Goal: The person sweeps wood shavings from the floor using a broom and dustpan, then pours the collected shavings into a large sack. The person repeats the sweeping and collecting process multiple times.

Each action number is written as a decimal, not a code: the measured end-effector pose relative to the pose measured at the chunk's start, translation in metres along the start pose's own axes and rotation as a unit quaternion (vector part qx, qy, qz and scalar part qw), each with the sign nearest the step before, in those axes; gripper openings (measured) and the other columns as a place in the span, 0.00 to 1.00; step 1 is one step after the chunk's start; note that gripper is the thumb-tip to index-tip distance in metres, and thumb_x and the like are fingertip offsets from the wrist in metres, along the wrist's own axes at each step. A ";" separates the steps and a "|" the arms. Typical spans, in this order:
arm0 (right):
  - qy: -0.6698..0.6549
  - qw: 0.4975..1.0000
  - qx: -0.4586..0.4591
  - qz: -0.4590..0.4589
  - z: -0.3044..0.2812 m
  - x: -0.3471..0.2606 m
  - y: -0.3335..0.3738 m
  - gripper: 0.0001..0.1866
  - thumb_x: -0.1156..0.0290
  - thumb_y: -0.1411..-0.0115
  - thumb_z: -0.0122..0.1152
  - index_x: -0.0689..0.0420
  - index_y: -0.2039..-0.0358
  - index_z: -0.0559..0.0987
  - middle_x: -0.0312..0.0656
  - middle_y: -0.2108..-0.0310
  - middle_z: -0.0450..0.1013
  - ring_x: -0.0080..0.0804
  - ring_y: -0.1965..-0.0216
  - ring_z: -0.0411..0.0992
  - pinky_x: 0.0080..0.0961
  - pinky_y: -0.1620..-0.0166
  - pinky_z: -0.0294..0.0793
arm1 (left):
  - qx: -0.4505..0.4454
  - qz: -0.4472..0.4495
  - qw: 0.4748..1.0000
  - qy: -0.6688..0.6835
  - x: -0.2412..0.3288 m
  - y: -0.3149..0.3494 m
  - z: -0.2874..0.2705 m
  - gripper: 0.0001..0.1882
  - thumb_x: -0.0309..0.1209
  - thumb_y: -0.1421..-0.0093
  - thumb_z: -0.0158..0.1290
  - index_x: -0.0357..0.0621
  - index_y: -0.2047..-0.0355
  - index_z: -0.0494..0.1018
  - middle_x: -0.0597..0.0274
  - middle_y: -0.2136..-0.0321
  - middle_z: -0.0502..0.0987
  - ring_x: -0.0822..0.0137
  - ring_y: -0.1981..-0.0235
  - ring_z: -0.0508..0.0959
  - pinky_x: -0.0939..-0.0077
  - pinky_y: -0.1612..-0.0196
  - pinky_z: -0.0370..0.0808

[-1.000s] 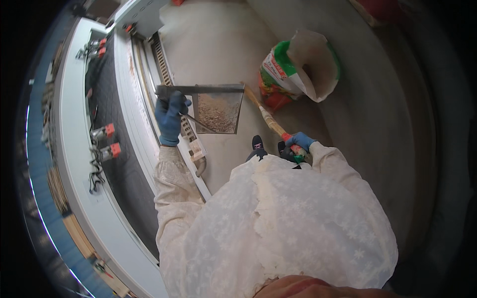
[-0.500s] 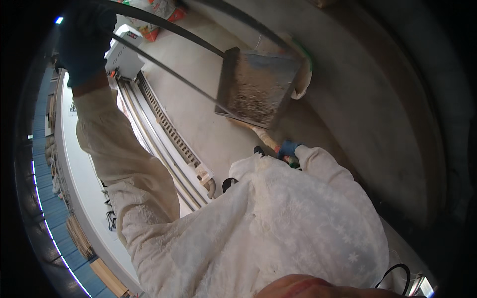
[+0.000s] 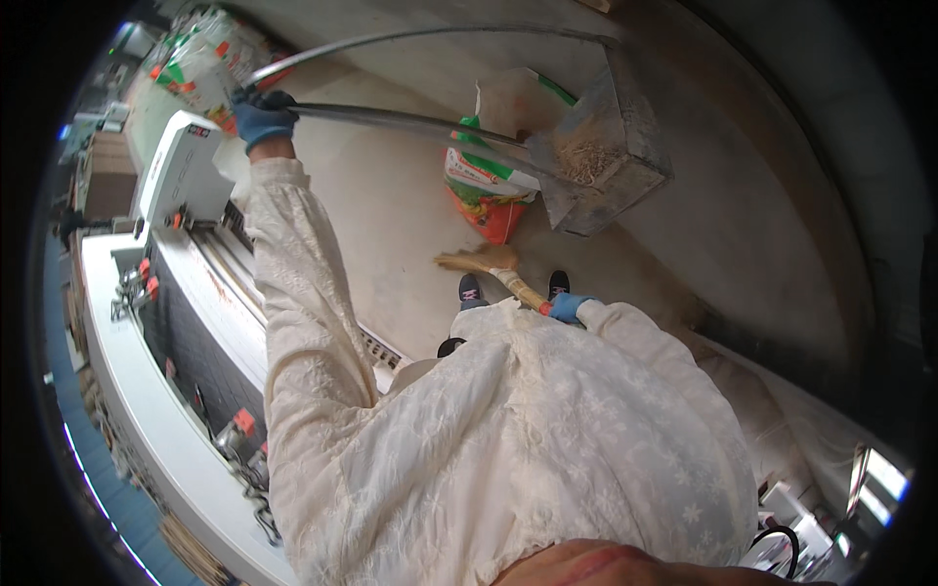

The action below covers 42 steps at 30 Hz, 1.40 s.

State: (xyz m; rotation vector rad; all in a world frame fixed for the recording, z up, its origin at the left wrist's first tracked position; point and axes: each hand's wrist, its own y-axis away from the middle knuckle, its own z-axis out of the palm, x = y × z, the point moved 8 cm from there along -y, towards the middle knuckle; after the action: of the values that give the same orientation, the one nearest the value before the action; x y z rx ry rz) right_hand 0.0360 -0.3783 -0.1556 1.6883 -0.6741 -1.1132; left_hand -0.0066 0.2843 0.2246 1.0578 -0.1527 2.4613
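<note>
My left hand (image 3: 264, 119), in a blue glove, is closed on the long metal handle of a dustpan (image 3: 630, 132), stretched out at the far left. The grey metal pan is held up at the right, tilted, with pale shavings and dust in its corner. Right beside it, a white, green and orange woven sack (image 3: 474, 181) stands with its mouth open under the pan's edge. Low in front of my body, my right hand (image 3: 570, 309), also blue-gloved, grips a straw hand broom (image 3: 508, 278) whose bristles point left.
On the left is a long white machine (image 3: 117, 322) with a rail and clamps; its box-shaped head (image 3: 183, 174) stands up near my left forearm. More printed sacks (image 3: 200, 63) lie at the far left. A grey wall curves along the right. My shoes (image 3: 470, 289) are on the concrete floor.
The dustpan has swung right and tilted beside the sack, and holds fewer shavings in view. My left hand has come lower and right. The broom stays in my right hand.
</note>
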 end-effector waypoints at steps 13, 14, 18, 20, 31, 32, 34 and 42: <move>-0.021 0.994 0.070 0.085 0.031 -0.106 0.035 0.30 0.48 0.49 0.62 0.58 0.54 0.80 0.52 0.52 0.76 0.49 0.50 0.74 0.39 0.49 0.73 | -0.031 -0.199 0.977 0.064 -0.125 -0.189 -0.073 0.20 0.47 0.35 0.43 0.57 0.83 0.60 0.74 0.90 0.59 0.69 0.90 0.58 0.76 0.84 0.59; -0.025 0.994 0.076 0.073 0.032 -0.107 0.032 0.30 0.48 0.49 0.62 0.58 0.54 0.80 0.53 0.53 0.76 0.50 0.50 0.74 0.39 0.49 0.73 | -0.014 -0.218 0.973 0.071 -0.130 -0.193 -0.076 0.20 0.48 0.35 0.43 0.57 0.83 0.60 0.73 0.91 0.58 0.69 0.90 0.59 0.75 0.84 0.58; -0.051 0.995 0.071 0.054 0.042 -0.100 0.016 0.29 0.49 0.50 0.62 0.58 0.54 0.80 0.53 0.53 0.76 0.50 0.50 0.74 0.39 0.49 0.73 | 0.053 -0.248 0.967 0.030 -0.150 -0.184 -0.100 0.22 0.51 0.36 0.42 0.57 0.84 0.61 0.71 0.92 0.57 0.70 0.90 0.60 0.76 0.84 0.56; -0.064 0.994 0.067 0.061 0.045 -0.094 0.013 0.29 0.50 0.50 0.62 0.58 0.53 0.80 0.54 0.53 0.76 0.50 0.50 0.74 0.39 0.49 0.72 | 0.087 -0.273 0.958 0.028 -0.163 -0.174 -0.117 0.21 0.51 0.37 0.43 0.57 0.83 0.60 0.69 0.92 0.58 0.68 0.89 0.61 0.75 0.84 0.57; -0.071 0.991 0.066 0.092 0.038 -0.100 0.025 0.33 0.48 0.51 0.64 0.56 0.49 0.77 0.54 0.49 0.74 0.49 0.47 0.72 0.38 0.45 0.70 | 0.130 -0.340 0.929 0.072 -0.196 -0.168 -0.152 0.17 0.42 0.41 0.45 0.60 0.86 0.57 0.71 0.92 0.58 0.69 0.89 0.62 0.75 0.83 0.58; -0.067 0.992 0.059 0.094 0.037 -0.101 0.026 0.33 0.48 0.51 0.65 0.57 0.49 0.77 0.54 0.49 0.74 0.49 0.46 0.72 0.38 0.45 0.70 | 0.141 -0.332 0.930 0.074 -0.193 -0.164 -0.148 0.17 0.42 0.41 0.45 0.59 0.85 0.57 0.72 0.92 0.58 0.70 0.90 0.61 0.76 0.84 0.58; -0.070 0.991 0.053 0.104 0.035 -0.103 0.029 0.34 0.49 0.52 0.65 0.57 0.48 0.76 0.54 0.49 0.74 0.49 0.46 0.72 0.39 0.45 0.70 | 0.160 -0.319 0.931 0.078 -0.185 -0.155 -0.139 0.17 0.42 0.39 0.45 0.59 0.84 0.58 0.73 0.93 0.57 0.71 0.91 0.60 0.77 0.85 0.58; -0.039 0.993 0.038 0.107 0.026 -0.106 0.031 0.40 0.46 0.52 0.65 0.60 0.43 0.71 0.55 0.49 0.74 0.50 0.48 0.73 0.40 0.47 0.71 | 0.113 -0.238 0.958 0.113 -0.154 -0.129 -0.097 0.20 0.44 0.38 0.48 0.58 0.86 0.58 0.77 0.93 0.55 0.73 0.92 0.58 0.79 0.87 0.57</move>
State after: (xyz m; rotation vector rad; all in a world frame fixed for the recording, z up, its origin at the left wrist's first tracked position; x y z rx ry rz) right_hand -0.0312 -0.3139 -0.0910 1.5993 -0.9349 -1.0149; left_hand 0.0793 0.3697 0.0376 0.7760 0.4186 2.1598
